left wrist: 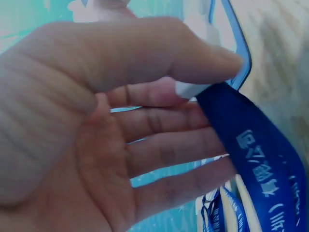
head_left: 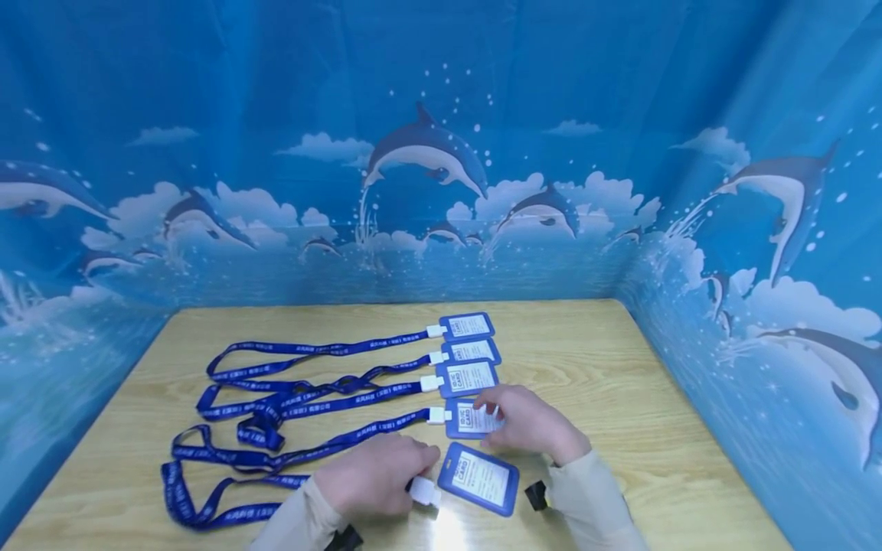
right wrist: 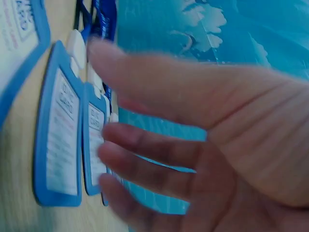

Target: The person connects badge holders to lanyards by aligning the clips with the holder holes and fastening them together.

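My left hand [head_left: 375,474] pinches the white plastic clip [head_left: 423,492] of a blue printed lanyard [left wrist: 263,164] between thumb and forefinger. Just right of that clip, a blue-framed badge holder [head_left: 478,480] lies slightly turned on the table, its slot toward the left hand; the clip looks apart from it in the head view. My right hand [head_left: 534,421] hovers over the right side of another badge holder [head_left: 463,419], fingers spread and loosely bent, with nothing between them. In the right wrist view that badge holder [right wrist: 60,140] appears beside the fingertips; contact is unclear.
Behind, several more badge holders [head_left: 467,327] lie in a column, each joined by a white clip [head_left: 436,331] to a blue lanyard [head_left: 296,348] stretching left. The wooden table [head_left: 620,398] is bordered by a blue dolphin-print curtain [head_left: 310,99] at the back and sides.
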`<act>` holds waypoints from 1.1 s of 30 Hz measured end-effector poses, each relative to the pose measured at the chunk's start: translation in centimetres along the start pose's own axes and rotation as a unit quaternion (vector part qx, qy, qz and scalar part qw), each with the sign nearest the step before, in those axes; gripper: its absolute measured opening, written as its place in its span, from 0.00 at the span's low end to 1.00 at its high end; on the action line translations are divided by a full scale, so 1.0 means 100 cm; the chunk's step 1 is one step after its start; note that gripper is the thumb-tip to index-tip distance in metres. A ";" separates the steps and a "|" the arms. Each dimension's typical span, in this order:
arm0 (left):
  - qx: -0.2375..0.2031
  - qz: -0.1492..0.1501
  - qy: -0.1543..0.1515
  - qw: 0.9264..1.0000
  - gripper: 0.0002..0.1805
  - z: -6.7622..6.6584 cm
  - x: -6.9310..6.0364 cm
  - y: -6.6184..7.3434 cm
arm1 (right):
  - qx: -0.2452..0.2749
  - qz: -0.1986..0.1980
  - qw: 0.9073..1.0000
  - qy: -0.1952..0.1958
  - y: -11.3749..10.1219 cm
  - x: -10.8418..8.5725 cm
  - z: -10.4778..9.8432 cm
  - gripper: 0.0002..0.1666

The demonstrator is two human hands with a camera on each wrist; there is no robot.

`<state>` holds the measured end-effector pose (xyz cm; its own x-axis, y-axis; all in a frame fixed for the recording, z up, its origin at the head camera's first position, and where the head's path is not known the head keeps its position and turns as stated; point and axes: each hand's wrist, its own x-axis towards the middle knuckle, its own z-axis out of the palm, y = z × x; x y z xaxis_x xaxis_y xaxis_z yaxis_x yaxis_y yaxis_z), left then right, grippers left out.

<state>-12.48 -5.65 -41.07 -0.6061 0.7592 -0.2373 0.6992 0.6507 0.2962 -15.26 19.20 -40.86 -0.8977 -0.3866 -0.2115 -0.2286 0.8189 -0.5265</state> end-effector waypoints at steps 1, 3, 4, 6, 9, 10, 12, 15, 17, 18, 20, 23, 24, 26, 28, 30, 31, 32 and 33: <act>-0.001 0.002 0.005 1.000 0.19 -0.002 0.000 -0.001 | -0.004 -0.001 1.000 -0.019 -0.002 -0.001 0.002 0.30; -0.005 0.004 0.012 1.000 0.18 -0.007 -0.001 -0.003 | -0.017 -0.003 0.998 -0.053 -0.005 -0.002 0.007 0.29; -0.008 0.005 0.016 1.000 0.18 -0.009 -0.001 -0.004 | -0.023 -0.004 0.997 -0.067 -0.006 -0.003 0.009 0.30; -0.010 0.008 0.026 1.000 0.16 -0.013 -0.001 -0.007 | -0.033 0.001 0.996 -0.087 -0.009 -0.003 0.014 0.31; -0.018 0.015 0.040 0.999 0.14 -0.015 -0.001 -0.009 | -0.049 0.008 0.994 -0.099 -0.013 -0.003 0.022 0.35; -0.021 0.016 0.042 0.999 0.14 -0.015 -0.001 -0.010 | -0.054 0.008 0.993 -0.102 -0.014 -0.003 0.025 0.37; -0.023 0.017 0.048 0.998 0.14 -0.015 -0.001 -0.010 | -0.070 0.009 0.992 -0.105 -0.016 -0.004 0.029 0.41; -0.029 0.008 0.053 0.998 0.14 -0.015 -0.002 -0.011 | -0.089 0.006 0.991 -0.104 -0.019 -0.004 0.033 0.47; -0.034 -0.002 0.057 0.998 0.15 -0.015 -0.002 -0.012 | -0.097 0.012 0.990 -0.103 -0.021 -0.004 0.034 0.48; -0.038 -0.007 0.059 0.998 0.15 -0.015 -0.002 -0.013 | -0.099 0.015 0.990 -0.101 -0.022 -0.004 0.035 0.48; -0.041 -0.015 0.058 0.997 0.15 -0.016 -0.001 -0.013 | -0.100 0.022 0.990 -0.100 -0.023 -0.004 0.035 0.47; -0.039 -0.021 0.057 0.997 0.15 -0.016 0.000 -0.014 | -0.105 0.026 0.989 -0.098 -0.023 -0.005 0.034 0.47; -0.036 -0.021 0.057 0.997 0.15 -0.016 0.000 -0.014 | -0.107 0.027 0.989 -0.098 -0.023 -0.005 0.034 0.46; -0.029 -0.022 0.058 0.998 0.15 -0.015 0.001 -0.014 | -0.113 0.031 0.988 -0.100 -0.023 -0.005 0.034 0.45; -0.020 -0.022 0.061 0.998 0.15 -0.014 0.001 -0.014 | -0.114 0.038 0.987 -0.103 -0.022 -0.005 0.033 0.44; -0.011 -0.022 0.065 0.998 0.15 -0.013 0.001 -0.014 | -0.116 0.042 0.987 -0.106 -0.023 -0.005 0.033 0.44; -0.008 -0.021 0.068 0.997 0.15 -0.013 0.001 -0.014 | -0.118 0.042 0.986 -0.107 -0.022 -0.005 0.032 0.44; -0.005 -0.020 0.071 0.997 0.15 -0.012 0.002 -0.014 | -0.119 0.042 0.986 -0.107 -0.022 -0.005 0.032 0.44; -0.001 -0.018 0.074 0.997 0.15 -0.011 0.002 -0.014 | -0.120 0.041 0.986 -0.107 -0.023 -0.005 0.032 0.44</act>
<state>-14.01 -6.43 -40.48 -0.6803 0.7248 -0.1087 0.6752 0.6775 0.2919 -13.09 16.19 -42.20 -0.8229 -0.3742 -0.4277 -0.2635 0.9181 -0.2962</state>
